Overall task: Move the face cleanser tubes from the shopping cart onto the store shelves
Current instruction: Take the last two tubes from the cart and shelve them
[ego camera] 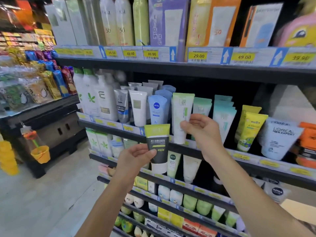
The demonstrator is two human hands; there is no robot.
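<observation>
My left hand (135, 155) pinches a dark grey tube with a lime-green top and white cap (158, 144), marked MEN, holding it upright in front of the shelf edge. My right hand (200, 128) grips a white tube with a pale green top (181, 113), cap down, level with the middle shelf (213, 149) between a blue Nivea tube (157, 109) and a row of teal tubes (222, 113). The shopping cart is out of view.
Tall boxes and bottles fill the upper shelf (171, 67) above yellow price tags. Yellow tubes (248, 127) and a white L'Oreal tube (278, 139) stand to the right. Lower shelves hold more tubes and boxes. A snack display (34, 86) stands at the left across the aisle floor (51, 194).
</observation>
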